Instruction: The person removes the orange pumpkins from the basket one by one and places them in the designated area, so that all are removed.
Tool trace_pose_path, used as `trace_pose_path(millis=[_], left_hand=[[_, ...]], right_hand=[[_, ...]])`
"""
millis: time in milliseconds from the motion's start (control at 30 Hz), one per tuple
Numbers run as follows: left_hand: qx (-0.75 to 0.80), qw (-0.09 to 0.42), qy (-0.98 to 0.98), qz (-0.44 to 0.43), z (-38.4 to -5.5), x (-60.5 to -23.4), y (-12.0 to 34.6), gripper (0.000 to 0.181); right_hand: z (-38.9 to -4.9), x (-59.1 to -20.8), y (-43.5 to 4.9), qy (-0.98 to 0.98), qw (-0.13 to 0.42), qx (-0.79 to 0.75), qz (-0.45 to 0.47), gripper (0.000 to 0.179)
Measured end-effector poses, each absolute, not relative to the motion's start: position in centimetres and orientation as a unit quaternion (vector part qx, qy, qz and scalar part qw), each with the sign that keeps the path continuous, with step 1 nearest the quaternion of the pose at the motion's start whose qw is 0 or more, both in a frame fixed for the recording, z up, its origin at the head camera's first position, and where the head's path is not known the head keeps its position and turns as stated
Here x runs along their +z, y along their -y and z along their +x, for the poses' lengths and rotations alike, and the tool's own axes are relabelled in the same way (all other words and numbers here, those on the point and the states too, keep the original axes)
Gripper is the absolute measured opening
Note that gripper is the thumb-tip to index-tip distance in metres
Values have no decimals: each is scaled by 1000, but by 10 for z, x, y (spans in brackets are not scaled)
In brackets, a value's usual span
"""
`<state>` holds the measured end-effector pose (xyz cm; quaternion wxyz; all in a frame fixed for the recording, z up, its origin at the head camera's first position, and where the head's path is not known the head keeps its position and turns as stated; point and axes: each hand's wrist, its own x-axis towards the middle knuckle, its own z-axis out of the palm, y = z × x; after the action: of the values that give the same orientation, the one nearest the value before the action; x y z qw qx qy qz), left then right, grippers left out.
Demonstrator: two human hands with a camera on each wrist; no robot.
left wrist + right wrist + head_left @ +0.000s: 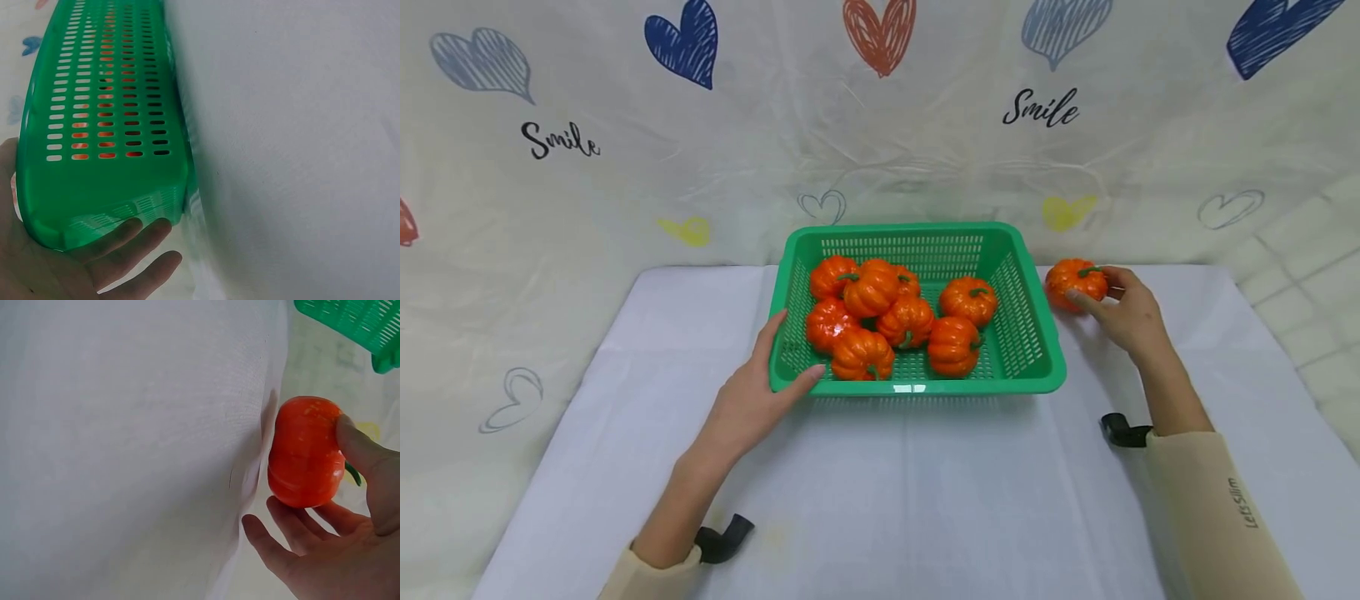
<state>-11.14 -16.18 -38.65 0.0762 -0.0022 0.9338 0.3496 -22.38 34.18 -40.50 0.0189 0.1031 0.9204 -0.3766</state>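
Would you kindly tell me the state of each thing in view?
Basket: upright, partly filled.
Basket pumpkins: whole, more of them toward the left end.
Loose pumpkin: outside the basket, on its right.
Left hand: touches the basket's near left corner, thumb and fingers spread.
Right hand: holds the loose pumpkin.
Cloth: spread out.

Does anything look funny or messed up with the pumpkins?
I see nothing spilled or broken. One orange pumpkin stands out: the right hand holds it outside the green basket, while the other pumpkins sit inside.
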Motion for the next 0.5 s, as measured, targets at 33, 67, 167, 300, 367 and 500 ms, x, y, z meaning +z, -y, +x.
trace_pose_path(millis=[33,67,167,300,367,500], left_hand=[[349,76,-934,-1,-112,-387,162,98],[350,76,-934,0,-112,-388,162,98],[350,75,-934,3,-112,-388,162,98],[349,72,-935,4,-112,-388,162,98],[348,72,-935,4,-113,-388,162,98],[347,74,-935,2,-112,-387,162,98]], right_hand=[[-224,-405,-342,-921,24,-376,103,93],[-224,-406,-342,-921,29,-375,103,93],[-223,-407,-343,-921,42,-375,100,93],[-224,-407,-342,-921,44,-375,98,92],[-225,-408,-341,-921,45,-373,100,92],[-226,-407,-341,-920,47,-373,105,93]])
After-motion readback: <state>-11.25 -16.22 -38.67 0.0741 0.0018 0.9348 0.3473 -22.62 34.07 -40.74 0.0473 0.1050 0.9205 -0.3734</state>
